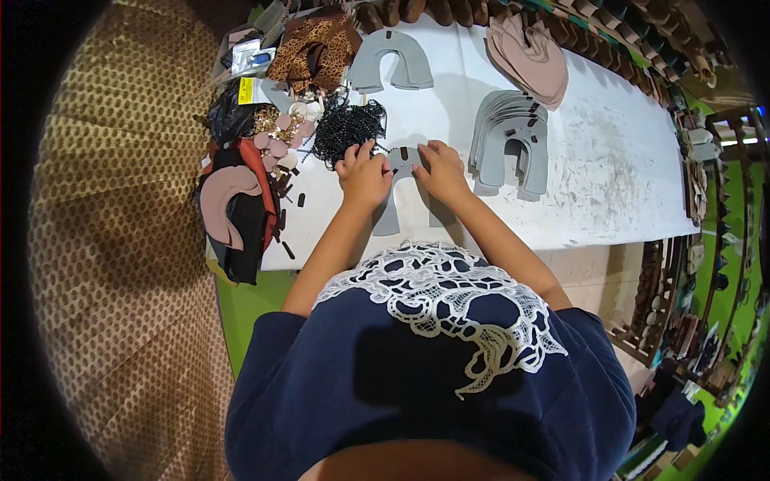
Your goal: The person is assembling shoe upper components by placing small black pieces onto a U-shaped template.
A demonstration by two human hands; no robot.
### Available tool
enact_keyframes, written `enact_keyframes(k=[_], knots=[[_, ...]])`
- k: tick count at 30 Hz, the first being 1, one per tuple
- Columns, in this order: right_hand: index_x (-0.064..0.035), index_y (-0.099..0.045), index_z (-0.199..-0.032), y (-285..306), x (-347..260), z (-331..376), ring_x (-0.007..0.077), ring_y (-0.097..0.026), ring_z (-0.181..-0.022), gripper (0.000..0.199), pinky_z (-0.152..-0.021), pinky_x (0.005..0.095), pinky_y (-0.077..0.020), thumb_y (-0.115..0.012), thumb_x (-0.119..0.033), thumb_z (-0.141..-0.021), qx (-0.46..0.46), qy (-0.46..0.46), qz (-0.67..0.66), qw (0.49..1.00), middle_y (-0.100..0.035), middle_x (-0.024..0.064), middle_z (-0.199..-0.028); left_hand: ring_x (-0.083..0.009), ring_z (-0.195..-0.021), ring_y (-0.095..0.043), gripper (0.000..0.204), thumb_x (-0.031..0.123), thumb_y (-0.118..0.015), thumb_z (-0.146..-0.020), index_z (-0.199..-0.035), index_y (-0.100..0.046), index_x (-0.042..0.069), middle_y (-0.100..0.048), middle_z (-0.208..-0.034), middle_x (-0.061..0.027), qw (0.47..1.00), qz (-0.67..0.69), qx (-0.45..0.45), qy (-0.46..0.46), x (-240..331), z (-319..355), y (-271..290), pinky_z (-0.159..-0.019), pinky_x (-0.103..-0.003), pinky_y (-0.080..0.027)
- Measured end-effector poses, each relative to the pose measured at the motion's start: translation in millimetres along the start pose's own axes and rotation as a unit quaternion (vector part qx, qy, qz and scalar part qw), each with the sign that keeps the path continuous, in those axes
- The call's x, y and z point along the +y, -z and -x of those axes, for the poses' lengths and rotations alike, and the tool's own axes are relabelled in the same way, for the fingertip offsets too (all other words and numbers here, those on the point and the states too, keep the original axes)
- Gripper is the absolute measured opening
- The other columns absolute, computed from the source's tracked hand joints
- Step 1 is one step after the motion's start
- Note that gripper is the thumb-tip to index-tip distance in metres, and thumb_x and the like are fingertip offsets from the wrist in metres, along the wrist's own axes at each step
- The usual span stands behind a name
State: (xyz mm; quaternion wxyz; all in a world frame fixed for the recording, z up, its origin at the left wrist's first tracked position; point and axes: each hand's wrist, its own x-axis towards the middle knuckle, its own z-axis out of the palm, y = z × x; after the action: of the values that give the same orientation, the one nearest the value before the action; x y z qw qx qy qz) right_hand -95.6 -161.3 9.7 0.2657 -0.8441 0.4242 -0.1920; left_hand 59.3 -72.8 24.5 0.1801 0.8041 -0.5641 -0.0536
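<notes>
A grey horseshoe-shaped cut piece (399, 188) lies on the white table (609, 176) right in front of me. My left hand (362, 177) presses on its left side and my right hand (442, 171) on its right side, the fingers of both pinching at its top, where a small dark tab sits. Just beyond my left hand is a heap of black beaded trim (347, 128). A stack of the same grey pieces (512, 144) stands to the right of my right hand.
Another grey piece (391, 60) and a pile of pink pieces (531, 54) lie farther back. Leopard-print material (314, 46), gold ornaments (277, 122) and black, red and pink scraps (237, 208) crowd the table's left end. Racks stand at right.
</notes>
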Motion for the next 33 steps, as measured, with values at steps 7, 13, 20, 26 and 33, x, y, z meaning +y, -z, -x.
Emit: enact_keyframes(k=[7,13,20,26,33], knots=[[-0.0133,-0.068,-0.098,1,-1,-25,0.0299,-0.042,-0.117,0.031,-0.093,0.0484,-0.0341,-0.068,-0.031,-0.072,-0.034,0.021,0.040,0.998,-0.051,0.0102,-0.121,-0.0283,-0.120,-0.040,0.009,0.019,-0.065,-0.072,-0.081,-0.068,0.019,-0.049,-0.130,-0.0051,0.989,-0.028,0.100,-0.107,-2,21,-9,-0.091,-0.047,-0.027],[-0.0163,-0.071,-0.086,6,5,-41,0.0335,-0.037,-0.122,0.030,-0.098,0.0484,-0.0296,-0.072,-0.039,-0.067,-0.128,0.076,0.053,0.987,-0.052,0.0054,-0.125,-0.0270,-0.123,-0.038,0.023,0.017,-0.064,-0.073,-0.096,-0.066,0.020,-0.045,-0.134,-0.0061,0.980,-0.096,0.096,-0.144,5,35,-8,-0.096,-0.051,-0.022],[-0.0116,-0.072,-0.089,5,-5,-46,0.0379,-0.028,-0.129,0.035,-0.103,0.0495,-0.0218,-0.070,-0.041,-0.069,-0.190,0.100,0.082,0.973,-0.048,0.0017,-0.133,-0.0265,-0.124,-0.037,0.026,0.019,-0.054,-0.079,-0.104,-0.063,0.020,-0.045,-0.134,-0.0061,0.977,-0.149,0.061,-0.137,7,37,-3,-0.098,-0.052,-0.021],[-0.0097,-0.072,-0.088,-7,1,-44,0.0373,-0.030,-0.129,0.035,-0.105,0.0474,-0.0211,-0.068,-0.040,-0.072,-0.181,0.076,0.044,0.979,-0.050,0.0018,-0.131,-0.0277,-0.123,-0.038,0.022,0.019,-0.051,-0.083,-0.099,-0.064,0.012,-0.045,-0.133,-0.0069,0.955,-0.213,0.074,-0.191,15,28,0,-0.099,-0.054,-0.023],[-0.0100,-0.072,-0.092,1,-8,-49,0.0363,-0.026,-0.132,0.052,-0.106,0.0492,-0.0153,-0.047,-0.055,-0.085,-0.238,0.008,-0.013,0.971,-0.050,0.0005,-0.132,-0.0314,-0.126,-0.033,0.028,0.025,-0.059,-0.076,-0.103,-0.063,0.022,-0.036,-0.140,-0.0104,0.983,-0.145,-0.034,-0.107,6,36,2,-0.099,-0.061,-0.021]])
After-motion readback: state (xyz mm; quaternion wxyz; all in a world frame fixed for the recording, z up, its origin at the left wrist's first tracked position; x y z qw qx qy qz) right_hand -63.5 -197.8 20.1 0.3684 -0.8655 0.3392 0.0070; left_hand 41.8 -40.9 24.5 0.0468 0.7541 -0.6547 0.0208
